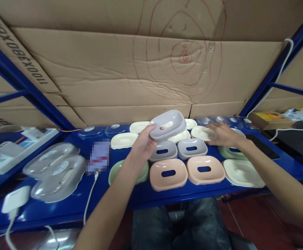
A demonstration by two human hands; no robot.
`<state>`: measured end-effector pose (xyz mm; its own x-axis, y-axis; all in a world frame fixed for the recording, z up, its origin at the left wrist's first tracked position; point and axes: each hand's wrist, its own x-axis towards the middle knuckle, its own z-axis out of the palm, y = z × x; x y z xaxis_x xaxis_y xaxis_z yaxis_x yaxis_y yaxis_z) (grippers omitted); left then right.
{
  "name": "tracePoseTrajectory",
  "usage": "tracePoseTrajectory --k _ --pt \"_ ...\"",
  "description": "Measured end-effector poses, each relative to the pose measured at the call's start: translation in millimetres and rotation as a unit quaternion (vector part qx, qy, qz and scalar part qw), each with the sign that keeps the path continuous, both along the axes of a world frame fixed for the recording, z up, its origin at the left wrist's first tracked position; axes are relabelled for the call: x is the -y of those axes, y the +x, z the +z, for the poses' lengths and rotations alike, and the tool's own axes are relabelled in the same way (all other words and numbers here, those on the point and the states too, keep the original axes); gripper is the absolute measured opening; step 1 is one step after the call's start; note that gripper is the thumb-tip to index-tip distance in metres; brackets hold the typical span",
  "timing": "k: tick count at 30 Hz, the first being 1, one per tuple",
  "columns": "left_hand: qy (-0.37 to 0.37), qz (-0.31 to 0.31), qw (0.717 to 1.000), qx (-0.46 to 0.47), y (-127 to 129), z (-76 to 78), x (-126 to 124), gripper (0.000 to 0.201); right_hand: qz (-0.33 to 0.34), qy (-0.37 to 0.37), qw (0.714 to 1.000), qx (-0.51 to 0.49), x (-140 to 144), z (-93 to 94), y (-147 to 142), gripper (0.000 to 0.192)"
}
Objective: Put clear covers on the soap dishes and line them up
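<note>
My left hand (146, 143) is closed on the near left edge of a grey oval soap dish (167, 121), holding it raised and tilted above the others. My right hand (223, 134) grips the right edge of a cream soap-dish tray (202, 133), its fingertips partly hidden behind the rim. Beneath the held dish stand two grey slotted dishes, one of them (192, 148) just right of the other. Nearer the front edge lie two peach slotted dishes (168, 174). Green dishes (116, 172) lie partly behind my forearms, with another cream tray (242, 172) at the right.
Two finished-looking grey dishes with clear lids (60, 177) sit at the left, beside a blurred purple phone-like object (99, 156) on a cable. Clear lids (117, 129) line the back. A power strip (18, 149), a dark phone (262, 146) and a cardboard box (272, 119) flank the blue shelf.
</note>
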<state>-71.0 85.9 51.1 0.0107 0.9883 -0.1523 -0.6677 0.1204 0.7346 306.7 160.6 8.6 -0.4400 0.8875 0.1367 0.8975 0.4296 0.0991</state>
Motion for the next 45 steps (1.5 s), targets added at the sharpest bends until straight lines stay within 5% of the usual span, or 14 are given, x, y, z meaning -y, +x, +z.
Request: tracePoseTrajectory --k 6,11,16,21,25,29,33,36,41,45 --pt "0.016 -0.003 1.0 0.018 -1.3 -6.7 -2.6 0.023 0.032 0.038 0.996 -0.072 18.0 36.2 -2.4 0.077" --pt "0.063 -0.056 0.996 -0.022 1.2 -14.2 -3.1 0.028 0.104 0.053 0.973 -0.202 58.7 64.7 -44.6 0.084" --pt "0.11 -0.11 0.985 -0.081 4.9 -20.6 2.5 0.038 0.181 0.007 0.941 -0.285 81.8 66.4 -93.9 0.102" --pt "0.118 -0.108 0.979 -0.128 5.8 -20.8 7.5 0.047 0.201 -0.007 0.905 -0.373 79.9 58.3 -107.1 0.106" --pt "0.145 -0.059 0.978 -0.138 6.7 -18.6 8.3 0.047 0.201 -0.102 0.829 -0.512 84.6 52.5 -112.8 0.114" --pt "0.178 0.009 0.969 -0.174 9.4 -19.5 9.0 0.048 0.107 -0.226 0.722 -0.646 91.4 47.1 -126.9 0.076" --pt "0.204 0.056 0.944 -0.254 13.9 -23.4 11.2 0.049 0.033 -0.26 0.661 -0.703 93.8 41.9 -138.8 0.058" --pt "0.189 0.034 0.948 -0.255 14.9 -24.2 13.0 0.046 0.029 -0.231 0.661 -0.713 93.6 38.9 -140.3 0.051" --pt "0.106 -0.146 0.972 -0.149 8.5 -19.7 13.7 0.055 0.039 -0.215 0.689 -0.691 90.5 38.2 -132.4 0.049" --pt "0.08 -0.137 0.98 -0.119 4.1 -19.9 9.5 0.049 0.059 -0.234 0.755 -0.61 65.0 43.9 -110.1 0.058"
